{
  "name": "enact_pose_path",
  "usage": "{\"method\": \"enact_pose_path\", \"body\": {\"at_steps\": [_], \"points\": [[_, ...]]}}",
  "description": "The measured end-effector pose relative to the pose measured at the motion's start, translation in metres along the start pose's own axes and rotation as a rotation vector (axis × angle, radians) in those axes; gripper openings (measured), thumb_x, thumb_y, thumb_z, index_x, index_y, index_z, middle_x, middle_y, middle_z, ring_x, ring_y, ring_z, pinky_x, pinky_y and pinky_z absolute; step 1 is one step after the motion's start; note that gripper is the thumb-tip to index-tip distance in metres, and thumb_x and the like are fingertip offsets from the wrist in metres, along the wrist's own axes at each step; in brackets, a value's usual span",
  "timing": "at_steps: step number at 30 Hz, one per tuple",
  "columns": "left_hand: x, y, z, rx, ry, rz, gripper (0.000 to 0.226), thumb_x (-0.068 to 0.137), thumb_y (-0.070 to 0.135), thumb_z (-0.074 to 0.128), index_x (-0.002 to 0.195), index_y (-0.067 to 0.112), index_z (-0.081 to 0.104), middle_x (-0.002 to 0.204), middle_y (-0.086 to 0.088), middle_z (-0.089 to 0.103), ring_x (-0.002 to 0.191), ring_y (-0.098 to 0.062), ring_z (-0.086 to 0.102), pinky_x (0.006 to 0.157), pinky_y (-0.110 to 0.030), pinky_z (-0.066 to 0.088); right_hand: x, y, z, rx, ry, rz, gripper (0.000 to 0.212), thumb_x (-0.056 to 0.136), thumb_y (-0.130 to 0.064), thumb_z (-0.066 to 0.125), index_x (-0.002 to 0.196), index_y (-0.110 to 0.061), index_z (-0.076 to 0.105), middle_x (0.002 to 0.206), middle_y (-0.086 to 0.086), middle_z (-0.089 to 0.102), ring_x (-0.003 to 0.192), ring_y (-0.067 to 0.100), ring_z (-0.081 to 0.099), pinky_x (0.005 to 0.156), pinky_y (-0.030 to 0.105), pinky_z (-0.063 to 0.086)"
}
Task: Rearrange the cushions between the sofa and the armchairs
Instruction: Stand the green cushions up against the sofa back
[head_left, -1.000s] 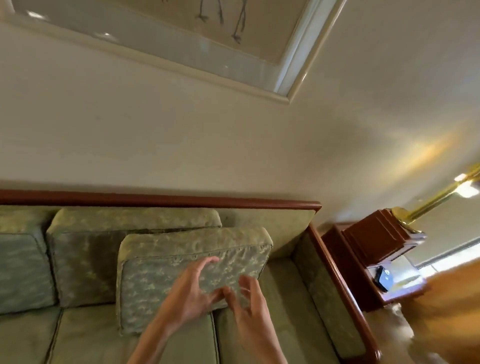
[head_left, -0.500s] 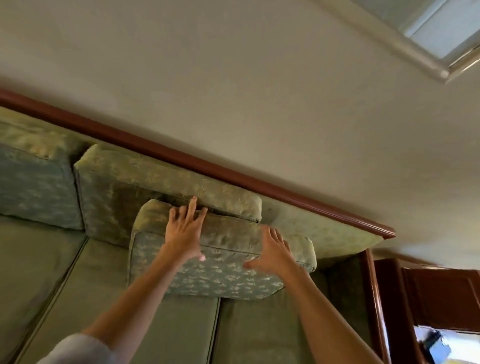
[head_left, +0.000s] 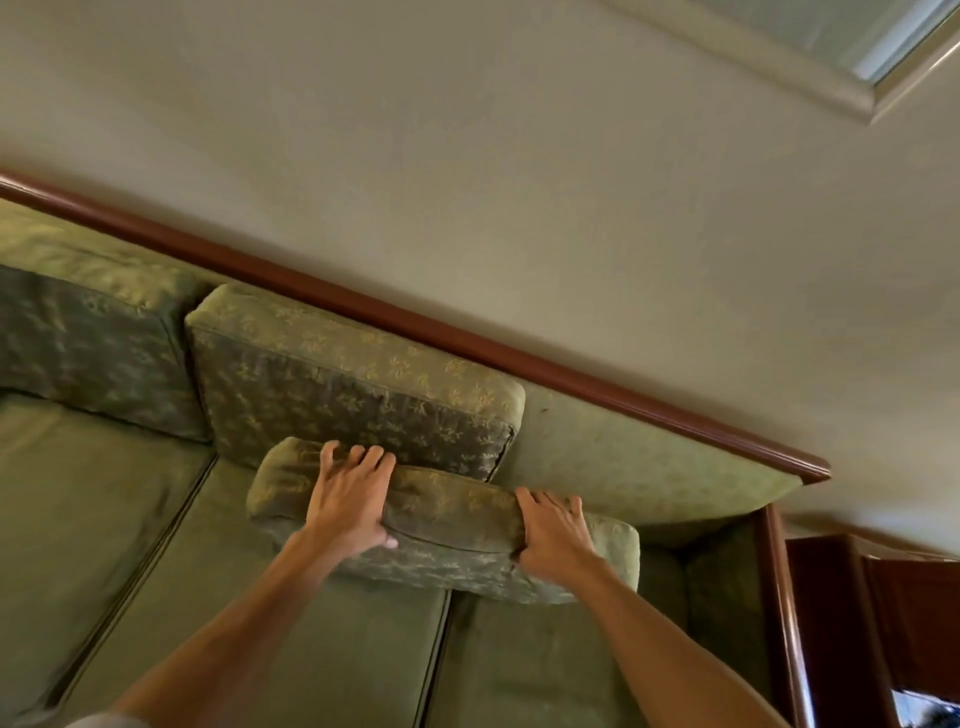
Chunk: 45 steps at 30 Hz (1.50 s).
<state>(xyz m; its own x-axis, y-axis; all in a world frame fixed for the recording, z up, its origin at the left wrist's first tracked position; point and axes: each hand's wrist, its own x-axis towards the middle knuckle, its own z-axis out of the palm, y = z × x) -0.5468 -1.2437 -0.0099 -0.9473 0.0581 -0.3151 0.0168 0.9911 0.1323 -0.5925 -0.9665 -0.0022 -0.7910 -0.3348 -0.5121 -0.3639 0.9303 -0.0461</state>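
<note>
A green patterned cushion (head_left: 447, 525) stands on the seat of the green sofa (head_left: 623, 452), leaning toward a second back cushion (head_left: 337, 389) behind it. My left hand (head_left: 353, 499) grips its top edge on the left, fingers over the top and thumb on the front face. My right hand (head_left: 550, 535) grips the top edge further right in the same way. A third back cushion (head_left: 88, 338) sits at the far left of the sofa.
A dark wooden rail (head_left: 467, 343) runs along the sofa's back against a pale wall. The sofa's right arm (head_left: 779, 597) has wooden trim, with dark wooden furniture (head_left: 893, 597) beyond it. A framed picture's corner (head_left: 857, 52) hangs upper right.
Both hands have moved from hovering at the cushion's face to clasping its top edge. The cushion has tipped forward, its top now nearer me.
</note>
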Motion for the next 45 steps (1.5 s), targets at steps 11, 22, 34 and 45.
{"method": "enact_pose_path", "body": {"at_steps": [11, 22, 34, 45], "points": [[0.008, 0.152, -0.014, -0.072, 0.057, 0.02, 0.11, 0.052, 0.077, 0.079, 0.141, 0.022, 0.045, 0.139, 0.007, 0.052, 0.132, -0.021, 0.043, 0.112, -0.047, 0.025, -0.062, 0.165, -0.025, -0.022, 0.05, -0.117, 0.074, 0.082, -0.042, 0.07, 0.144, -0.025, 0.034, 0.142, 0.0, 0.051, 0.133, 0.023, 0.044, 0.106, 0.049, 0.029], [0.134, 0.322, -0.02, -0.053, 0.094, 0.148, 0.097, 0.06, 0.071, 0.081, 0.135, 0.02, 0.047, 0.134, 0.005, 0.054, 0.127, -0.021, 0.044, 0.104, -0.049, 0.035, -0.065, 0.363, -0.038, 0.038, 0.216, 0.035, 0.07, 0.072, -0.048, 0.075, 0.13, -0.026, 0.04, 0.133, -0.005, 0.054, 0.129, 0.019, 0.044, 0.103, 0.044, 0.029], [0.233, 0.303, 0.002, -0.033, -0.179, 0.007, 0.121, 0.054, 0.073, 0.083, 0.15, 0.027, 0.028, 0.141, 0.0, 0.035, 0.138, -0.026, 0.032, 0.118, -0.046, 0.018, 0.016, 0.412, 0.025, 0.159, 0.123, 0.114, 0.105, 0.087, -0.053, 0.067, 0.159, -0.025, -0.003, 0.165, 0.005, 0.004, 0.153, 0.027, 0.003, 0.12, 0.056, 0.007], [0.185, 0.372, 0.038, 0.049, 0.044, 0.145, 0.113, 0.086, 0.053, 0.071, 0.16, 0.028, -0.011, 0.166, -0.011, -0.02, 0.154, -0.032, -0.013, 0.119, -0.06, -0.005, 0.032, 0.297, 0.016, 0.161, 0.14, 0.045, 0.106, 0.092, -0.049, 0.063, 0.157, -0.021, -0.016, 0.164, 0.012, -0.021, 0.149, 0.039, -0.022, 0.108, 0.077, -0.01]]}}
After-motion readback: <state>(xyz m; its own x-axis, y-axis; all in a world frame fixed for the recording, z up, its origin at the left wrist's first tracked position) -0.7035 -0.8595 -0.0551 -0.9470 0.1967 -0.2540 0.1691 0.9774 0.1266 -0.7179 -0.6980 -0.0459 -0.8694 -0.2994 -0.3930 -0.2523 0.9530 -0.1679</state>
